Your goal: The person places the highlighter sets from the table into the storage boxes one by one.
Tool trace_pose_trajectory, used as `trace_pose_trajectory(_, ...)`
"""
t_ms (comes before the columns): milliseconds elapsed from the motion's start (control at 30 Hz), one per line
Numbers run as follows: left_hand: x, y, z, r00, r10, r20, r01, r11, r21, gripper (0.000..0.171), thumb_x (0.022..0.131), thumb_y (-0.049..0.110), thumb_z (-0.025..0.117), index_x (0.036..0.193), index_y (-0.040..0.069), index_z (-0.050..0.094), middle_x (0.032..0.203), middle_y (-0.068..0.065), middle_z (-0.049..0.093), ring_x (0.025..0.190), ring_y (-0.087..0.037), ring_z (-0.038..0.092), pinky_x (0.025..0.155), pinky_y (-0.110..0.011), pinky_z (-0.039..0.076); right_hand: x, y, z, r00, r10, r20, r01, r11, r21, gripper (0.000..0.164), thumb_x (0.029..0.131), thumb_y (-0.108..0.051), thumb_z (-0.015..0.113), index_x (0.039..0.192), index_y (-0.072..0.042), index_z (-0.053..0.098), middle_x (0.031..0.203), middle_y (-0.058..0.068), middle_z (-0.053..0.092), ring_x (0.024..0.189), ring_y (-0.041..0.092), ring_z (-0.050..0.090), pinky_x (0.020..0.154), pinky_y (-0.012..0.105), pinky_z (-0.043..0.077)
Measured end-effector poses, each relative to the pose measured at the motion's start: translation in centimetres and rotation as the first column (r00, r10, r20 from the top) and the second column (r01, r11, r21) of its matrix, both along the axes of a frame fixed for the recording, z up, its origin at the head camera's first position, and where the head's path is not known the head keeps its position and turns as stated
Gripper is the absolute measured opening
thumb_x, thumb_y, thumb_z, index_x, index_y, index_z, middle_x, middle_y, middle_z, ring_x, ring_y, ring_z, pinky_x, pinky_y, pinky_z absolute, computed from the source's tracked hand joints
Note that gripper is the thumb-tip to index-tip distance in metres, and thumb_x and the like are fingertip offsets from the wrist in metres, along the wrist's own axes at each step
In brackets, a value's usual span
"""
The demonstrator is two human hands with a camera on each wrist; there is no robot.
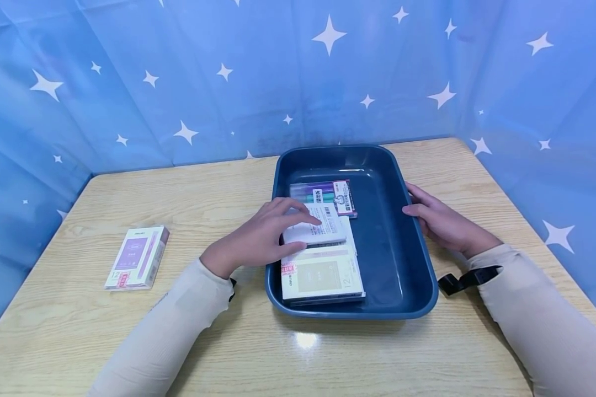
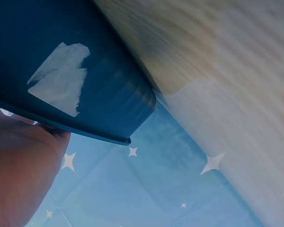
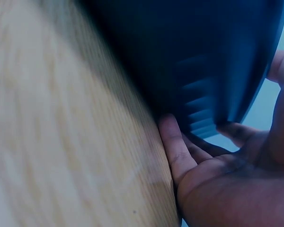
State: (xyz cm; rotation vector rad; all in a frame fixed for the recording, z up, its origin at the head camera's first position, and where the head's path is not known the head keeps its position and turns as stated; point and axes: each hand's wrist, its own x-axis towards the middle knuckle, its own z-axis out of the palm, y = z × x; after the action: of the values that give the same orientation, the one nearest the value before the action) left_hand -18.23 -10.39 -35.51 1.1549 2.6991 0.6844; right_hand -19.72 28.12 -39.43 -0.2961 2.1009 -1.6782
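A dark blue plastic tray (image 1: 388,248) stands on the table with flat boxes in its left half. My left hand (image 1: 265,231) reaches over the tray's left rim and holds a small white box (image 1: 330,223), thumb at its near edge and fingers across its top. This box lies over a larger cream-white box (image 1: 323,275) marked 12. Behind them lies a clear pack of coloured pens (image 1: 345,197). My right hand (image 1: 439,220) grips the tray's right side, thumb on the rim, fingers against the outer wall (image 3: 199,71).
A white and purple box (image 1: 136,257) lies on the wooden table (image 1: 203,193) at the left. A blue curtain with white stars (image 1: 258,82) hangs behind the table and at both sides. A torn white label (image 2: 61,80) clings to the tray's outer wall.
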Motion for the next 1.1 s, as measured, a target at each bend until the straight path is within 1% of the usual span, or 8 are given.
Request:
trace_pose_trajectory(167, -0.04, -0.11, -0.1, 1.0, -0.001, 0.019, 0.001, 1.0, 0.007, 0.041, 0.095, 0.038, 0.067, 0.135, 0.035, 0.06, 0.142, 0.003, 0.05, 0.131, -0.018, 0.039, 0.112, -0.046, 0.037, 0.02, -0.01, 0.01, 1.0, -0.005, 0.006, 0.004, 1.0, 0.008, 0.065, 0.109, -0.028, 0.037, 0.162, -0.025, 0.001, 0.156, 0.018, 0.029, 0.108, 0.001, 0.061, 0.088, 0.021, 0.054)
trace_pose_trajectory(467, -0.06, -0.14, -0.12, 0.999, 0.002, 0.041, -0.002, 1.0, 0.015, 0.043, 0.093, 0.037, 0.07, 0.135, 0.035, 0.06, 0.143, 0.003, 0.049, 0.131, -0.018, 0.04, 0.111, -0.046, 0.037, -0.03, 0.01, -0.02, 1.0, -0.016, 0.01, 0.015, 1.0, 0.02, 0.064, 0.109, -0.028, 0.037, 0.162, -0.025, 0.002, 0.156, 0.017, 0.029, 0.107, 0.001, 0.062, 0.088, 0.022, 0.054)
trace_pose_trajectory(600, -0.12, -0.06, -0.17, 0.999, 0.006, 0.053, -0.006, 1.0, 0.011, 0.045, 0.092, 0.036, 0.071, 0.136, 0.036, 0.06, 0.144, 0.004, 0.048, 0.132, -0.018, 0.04, 0.111, -0.046, 0.035, -0.04, 0.02, -0.04, 1.0, -0.017, 0.005, 0.017, 1.0, 0.023, 0.064, 0.109, -0.028, 0.038, 0.162, -0.024, 0.003, 0.149, 0.011, 0.037, 0.105, 0.003, 0.062, 0.087, 0.022, 0.054)
trace_pose_trajectory(667, -0.14, -0.04, -0.19, 0.999, 0.005, 0.051, -0.006, 1.0, 0.009, 0.046, 0.092, 0.036, 0.072, 0.136, 0.037, 0.059, 0.145, 0.005, 0.048, 0.132, -0.018, 0.04, 0.111, -0.046, 0.034, -0.05, 0.04, -0.07, 1.0, -0.019, 0.002, 0.019, 1.0, 0.022, 0.064, 0.109, -0.028, 0.038, 0.162, -0.024, 0.003, 0.144, 0.005, 0.042, 0.103, 0.003, 0.062, 0.087, 0.022, 0.054)
trace_pose_trajectory(800, -0.18, 0.02, -0.24, 0.999, -0.01, 0.04, 0.01, 1.0, 0.007, 0.046, 0.092, 0.036, 0.071, 0.137, 0.036, 0.059, 0.145, 0.004, 0.047, 0.133, -0.018, 0.04, 0.111, -0.046, 0.033, -0.12, 0.17, -0.2, 1.0, -0.011, -0.001, 0.011, 1.0, 0.003, 0.065, 0.108, -0.027, 0.039, 0.162, -0.023, 0.003, 0.136, -0.005, 0.047, 0.102, 0.003, 0.062, 0.086, 0.022, 0.054)
trace_pose_trajectory(867, -0.19, 0.03, -0.25, 0.999, -0.02, 0.036, 0.019, 1.0, 0.009, 0.046, 0.092, 0.035, 0.071, 0.136, 0.036, 0.059, 0.145, 0.004, 0.047, 0.133, -0.018, 0.04, 0.11, -0.046, 0.033, -0.18, 0.24, -0.27, 1.0, 0.001, -0.005, -0.001, 1.0, -0.011, 0.065, 0.109, -0.026, 0.039, 0.162, -0.022, 0.002, 0.135, -0.008, 0.049, 0.103, 0.002, 0.063, 0.086, 0.022, 0.055)
trace_pose_trajectory(1000, -0.22, 0.04, -0.18, 0.999, -0.024, 0.046, 0.024, 1.0, 0.012, 0.046, 0.092, 0.032, 0.071, 0.136, 0.036, 0.059, 0.146, 0.004, 0.047, 0.133, -0.019, 0.039, 0.11, -0.046, 0.032, -0.29, 0.33, -0.39, 1.0, 0.015, -0.012, -0.015, 0.999, -0.031, 0.066, 0.108, -0.025, 0.04, 0.162, -0.021, 0.002, 0.128, -0.01, 0.057, 0.099, 0.003, 0.065, 0.084, 0.023, 0.056)
trace_pose_trajectory(1100, -0.23, 0.07, -0.1, 0.998, -0.019, 0.064, 0.018, 1.0, 0.01, 0.047, 0.09, 0.03, 0.071, 0.135, 0.036, 0.06, 0.147, 0.005, 0.046, 0.134, -0.019, 0.038, 0.111, -0.047, 0.031, -0.34, 0.39, -0.44, 1.0, 0.016, -0.013, -0.016, 0.999, -0.03, 0.066, 0.108, -0.026, 0.041, 0.162, -0.021, 0.003, 0.125, -0.012, 0.06, 0.097, 0.003, 0.066, 0.084, 0.023, 0.056)
